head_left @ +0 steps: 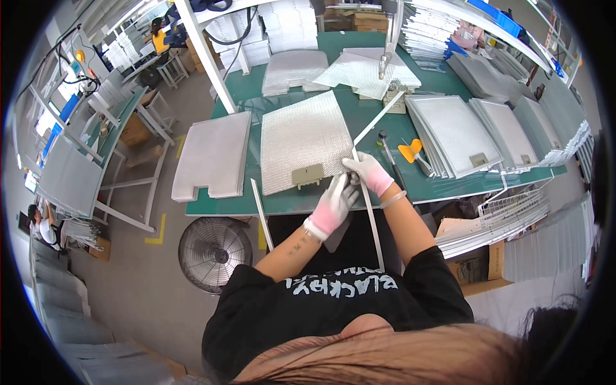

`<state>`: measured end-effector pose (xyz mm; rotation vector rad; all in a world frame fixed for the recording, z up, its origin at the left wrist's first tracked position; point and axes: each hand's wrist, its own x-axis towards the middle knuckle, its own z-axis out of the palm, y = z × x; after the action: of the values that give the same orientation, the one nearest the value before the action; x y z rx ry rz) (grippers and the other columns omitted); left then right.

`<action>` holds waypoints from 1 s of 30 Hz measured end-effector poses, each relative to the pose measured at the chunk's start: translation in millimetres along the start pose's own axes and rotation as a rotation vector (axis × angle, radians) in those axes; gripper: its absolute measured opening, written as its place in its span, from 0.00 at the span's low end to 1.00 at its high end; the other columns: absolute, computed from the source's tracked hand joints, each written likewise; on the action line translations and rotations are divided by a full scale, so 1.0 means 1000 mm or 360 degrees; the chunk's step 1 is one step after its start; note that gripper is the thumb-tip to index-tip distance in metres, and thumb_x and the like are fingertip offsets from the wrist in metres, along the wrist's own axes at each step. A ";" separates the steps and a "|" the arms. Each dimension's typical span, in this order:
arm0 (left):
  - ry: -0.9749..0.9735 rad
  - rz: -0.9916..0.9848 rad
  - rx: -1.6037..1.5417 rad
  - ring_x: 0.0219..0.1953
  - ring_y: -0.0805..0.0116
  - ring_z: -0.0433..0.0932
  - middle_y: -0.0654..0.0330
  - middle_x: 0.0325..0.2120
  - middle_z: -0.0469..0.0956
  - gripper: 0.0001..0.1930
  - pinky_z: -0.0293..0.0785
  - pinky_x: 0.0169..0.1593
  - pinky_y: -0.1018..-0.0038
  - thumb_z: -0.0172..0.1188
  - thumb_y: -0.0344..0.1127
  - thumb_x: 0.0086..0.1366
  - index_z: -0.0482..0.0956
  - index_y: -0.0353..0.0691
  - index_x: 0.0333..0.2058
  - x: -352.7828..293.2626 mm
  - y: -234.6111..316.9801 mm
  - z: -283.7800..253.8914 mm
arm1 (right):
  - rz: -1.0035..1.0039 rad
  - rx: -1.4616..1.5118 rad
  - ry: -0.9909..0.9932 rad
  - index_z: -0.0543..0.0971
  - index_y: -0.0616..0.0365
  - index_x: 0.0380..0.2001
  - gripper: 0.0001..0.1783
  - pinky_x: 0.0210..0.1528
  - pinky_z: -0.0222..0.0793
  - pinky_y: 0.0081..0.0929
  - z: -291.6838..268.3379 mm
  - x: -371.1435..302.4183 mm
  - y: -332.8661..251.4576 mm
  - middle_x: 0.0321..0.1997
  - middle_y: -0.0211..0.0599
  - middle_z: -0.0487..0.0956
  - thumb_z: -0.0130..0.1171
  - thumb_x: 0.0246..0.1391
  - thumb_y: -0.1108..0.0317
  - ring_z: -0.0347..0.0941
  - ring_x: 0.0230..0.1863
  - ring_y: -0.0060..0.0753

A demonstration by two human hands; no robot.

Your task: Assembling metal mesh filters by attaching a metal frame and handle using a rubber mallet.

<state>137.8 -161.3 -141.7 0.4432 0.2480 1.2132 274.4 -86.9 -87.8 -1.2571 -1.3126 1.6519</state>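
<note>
A silvery mesh panel (305, 138) lies on the green table in front of me, with a beige plastic piece (308, 174) at its near edge. At the panel's near right corner, my gloved right hand (367, 172) is closed around a thin pale metal strip (371, 218). The strip runs down toward my body; another length slants away from the corner to the far right, and whether the two are joined I cannot tell. My gloved left hand (333, 206) is just below, fingers curled close to the right fingertips; what they pinch is hidden.
Stacked mesh panels lie left (215, 154) and right (452, 135). A hammer-like tool (389, 154) and a yellow-orange tool (410, 150) lie right of the strip. Another strip (262, 215) crosses the near table edge. A floor fan (215, 255) stands at lower left.
</note>
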 end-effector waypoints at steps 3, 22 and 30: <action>-0.0185 -0.0053 0.0525 0.52 0.63 0.73 0.54 0.53 0.71 0.21 0.67 0.59 0.65 0.46 0.40 0.72 0.65 0.32 0.57 -0.058 0.046 0.041 | -0.0104 0.0267 -0.0042 0.71 0.57 0.35 0.09 0.23 0.66 0.19 -0.001 -0.001 0.008 0.24 0.23 0.67 0.57 0.59 0.65 0.62 0.19 0.15; 0.0487 0.0715 0.1494 0.39 0.76 0.77 0.55 0.43 0.76 0.27 0.79 0.39 0.79 0.55 0.19 0.61 0.58 0.27 0.59 -0.091 0.190 0.033 | -0.0606 0.0518 -0.0144 0.69 0.61 0.49 0.13 0.39 0.71 0.25 0.002 -0.054 -0.025 0.37 0.30 0.75 0.50 0.62 0.72 0.70 0.32 0.21; 0.0576 0.1072 0.1530 0.28 0.82 0.64 0.70 0.27 0.64 0.26 0.68 0.39 0.85 0.47 0.19 0.63 0.59 0.28 0.61 -0.122 0.175 0.069 | -0.0883 0.0326 -0.0054 0.67 0.63 0.55 0.21 0.46 0.68 0.21 0.006 -0.079 -0.038 0.45 0.29 0.76 0.53 0.60 0.69 0.71 0.40 0.19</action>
<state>-22.7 -241.0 -7.0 1.2034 1.0785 1.7923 290.4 -150.7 -29.7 -0.6645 -1.3222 1.3648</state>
